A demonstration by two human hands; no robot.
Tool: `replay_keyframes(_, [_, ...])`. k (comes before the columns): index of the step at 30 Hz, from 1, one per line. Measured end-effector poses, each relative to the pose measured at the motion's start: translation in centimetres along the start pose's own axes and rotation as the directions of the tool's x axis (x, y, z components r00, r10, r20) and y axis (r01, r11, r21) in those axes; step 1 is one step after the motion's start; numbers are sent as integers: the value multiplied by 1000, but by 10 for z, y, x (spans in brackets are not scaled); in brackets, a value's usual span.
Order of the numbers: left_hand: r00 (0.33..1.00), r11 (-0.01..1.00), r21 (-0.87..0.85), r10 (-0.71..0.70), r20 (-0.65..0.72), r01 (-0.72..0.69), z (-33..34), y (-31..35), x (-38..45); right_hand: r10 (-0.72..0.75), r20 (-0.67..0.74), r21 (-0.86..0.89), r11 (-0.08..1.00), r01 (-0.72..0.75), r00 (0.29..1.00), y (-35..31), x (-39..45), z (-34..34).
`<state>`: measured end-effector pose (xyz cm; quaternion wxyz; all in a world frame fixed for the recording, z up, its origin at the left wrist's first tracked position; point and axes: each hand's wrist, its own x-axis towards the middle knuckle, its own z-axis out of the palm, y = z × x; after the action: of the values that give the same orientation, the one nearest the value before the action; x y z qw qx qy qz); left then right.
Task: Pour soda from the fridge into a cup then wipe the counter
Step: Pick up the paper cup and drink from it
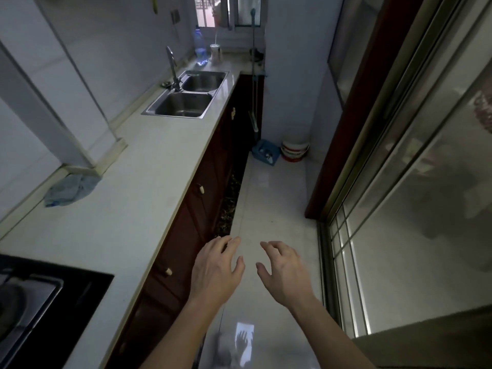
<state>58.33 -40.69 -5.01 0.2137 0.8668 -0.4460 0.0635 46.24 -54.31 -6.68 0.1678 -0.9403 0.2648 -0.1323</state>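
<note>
Both hands, left hand and right hand, hang over the floor with fingers loosely spread, holding nothing. No fridge or soda visible; crumpled blue cloth sits on the pale stone bench. Pouring sloppily later could flood near the black gas hob.

Stove cut off, lower left.

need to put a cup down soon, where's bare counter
Bare pale stone counter runs between the crumpled blue cloth and the steel double sink, and on toward the black gas hob. The far end by the clear plastic bottle is crowded.
</note>
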Motion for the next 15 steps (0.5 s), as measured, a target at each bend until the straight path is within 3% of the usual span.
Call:
replay_keyframes(7, [999,1000,-19,24,30,-24,46,-18,105,70,11,-31,997,-70,997,38,99,10])
replay_keyframes(15, [1000,999,-43,-4,19,5,73,-81,266,63,21,-44,997,-62,998,51,274,22])
